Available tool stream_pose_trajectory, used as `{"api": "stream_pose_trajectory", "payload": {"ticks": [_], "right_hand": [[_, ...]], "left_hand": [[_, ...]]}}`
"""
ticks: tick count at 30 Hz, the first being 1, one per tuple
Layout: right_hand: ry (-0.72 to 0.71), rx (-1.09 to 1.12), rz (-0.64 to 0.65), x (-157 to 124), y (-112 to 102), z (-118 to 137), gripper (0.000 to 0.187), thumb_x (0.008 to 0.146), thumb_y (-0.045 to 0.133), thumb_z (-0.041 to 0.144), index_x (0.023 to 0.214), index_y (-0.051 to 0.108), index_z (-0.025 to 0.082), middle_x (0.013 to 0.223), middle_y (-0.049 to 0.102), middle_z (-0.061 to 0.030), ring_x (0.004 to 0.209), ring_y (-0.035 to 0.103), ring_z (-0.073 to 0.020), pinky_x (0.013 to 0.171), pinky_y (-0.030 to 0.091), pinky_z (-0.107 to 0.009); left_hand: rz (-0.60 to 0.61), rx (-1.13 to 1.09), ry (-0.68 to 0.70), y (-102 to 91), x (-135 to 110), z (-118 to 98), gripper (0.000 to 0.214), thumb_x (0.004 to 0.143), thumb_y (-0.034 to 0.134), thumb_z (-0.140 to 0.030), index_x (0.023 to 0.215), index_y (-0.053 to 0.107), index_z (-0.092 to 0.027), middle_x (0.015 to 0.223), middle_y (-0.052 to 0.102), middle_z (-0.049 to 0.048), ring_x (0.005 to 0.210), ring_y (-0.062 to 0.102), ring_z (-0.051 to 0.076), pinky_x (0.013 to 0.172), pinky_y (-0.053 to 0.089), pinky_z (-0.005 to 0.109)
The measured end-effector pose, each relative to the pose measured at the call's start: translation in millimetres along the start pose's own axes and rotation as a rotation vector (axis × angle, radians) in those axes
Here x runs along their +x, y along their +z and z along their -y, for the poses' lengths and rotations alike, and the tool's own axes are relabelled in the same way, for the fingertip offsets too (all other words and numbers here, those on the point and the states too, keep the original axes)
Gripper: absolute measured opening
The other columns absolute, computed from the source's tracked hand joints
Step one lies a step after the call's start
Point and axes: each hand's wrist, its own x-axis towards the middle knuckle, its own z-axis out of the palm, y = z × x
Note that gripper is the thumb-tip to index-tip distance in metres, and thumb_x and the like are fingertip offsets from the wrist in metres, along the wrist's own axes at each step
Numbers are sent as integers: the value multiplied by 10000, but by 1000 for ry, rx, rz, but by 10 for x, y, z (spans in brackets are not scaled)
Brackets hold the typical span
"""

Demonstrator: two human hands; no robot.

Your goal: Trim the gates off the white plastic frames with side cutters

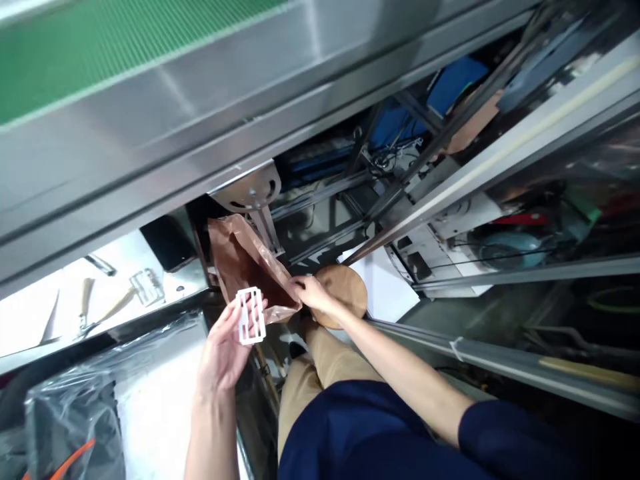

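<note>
My left hand (225, 343) holds a small white plastic frame piece (251, 315) by its lower edge, fingers closed on it. My right hand (313, 293) pinches the open rim of a brown paper bag (245, 263) that hangs under the metal machine frame. The white piece is just in front of the bag's mouth. A round brown stool seat (347, 290) lies right behind my right hand. My tan trousers and dark blue shirt fill the lower middle.
A green conveyor belt (100, 47) in a steel frame runs across the top. Several hand tools (107, 303) lie on a white surface at the left. A clear plastic bag (75, 400) sits at the lower left. Machine parts, cables and rails crowd the right.
</note>
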Motion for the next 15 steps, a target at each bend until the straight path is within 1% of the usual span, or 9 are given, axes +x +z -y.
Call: {"api": "stream_pose_trajectory", "payload": {"ticks": [3, 6, 10, 12, 13, 15], "right_hand": [[-34, 140, -3, -209, -157, 227, 255, 863, 443, 227, 987, 654, 155, 976, 682, -70, 874, 632, -162, 760, 480, -259], [-67, 274, 41, -375, -295, 491, 339, 912, 377, 306, 1007, 624, 95, 926, 683, -109, 776, 650, -138, 654, 494, -227], [-129, 395, 85, -575, -450, 816, 448, 924, 334, 427, 973, 625, 91, 860, 680, -107, 706, 645, -117, 594, 481, -202], [-200, 414, 114, -668, -497, 938, 423, 895, 397, 459, 946, 632, 110, 842, 676, -79, 697, 633, -112, 596, 474, -200], [-246, 383, 118, -708, -509, 986, 388, 865, 456, 464, 926, 635, 125, 830, 674, -59, 696, 625, -111, 599, 468, -199], [-334, 235, 75, -760, -515, 1054, 310, 797, 569, 446, 869, 639, 153, 786, 666, -16, 686, 605, -108, 604, 449, -192]], "left_hand": [[72, -27, 20, 88, -203, 32, 298, 873, 504, -139, 1164, 566, -139, 1135, 628, 144, 1061, 585, 260, 792, 557, 306], [105, -79, 2, 183, -342, 38, 293, 900, 478, -196, 1173, 559, -127, 1162, 612, 152, 1101, 556, 273, 828, 539, 321], [124, -132, -24, 289, -445, 13, 294, 920, 444, -239, 1167, 564, -136, 1152, 617, 146, 1106, 552, 272, 849, 530, 356], [137, -122, -17, 338, -466, 3, 291, 917, 454, -249, 1166, 568, -148, 1125, 629, 135, 1067, 577, 262, 830, 540, 362], [140, -101, -4, 363, -471, 3, 285, 908, 475, -244, 1160, 572, -152, 1112, 634, 128, 1038, 594, 255, 815, 546, 354], [133, -46, 36, 419, -475, 13, 278, 871, 545, -213, 1140, 582, -157, 1091, 641, 111, 985, 618, 237, 797, 550, 326]]}}
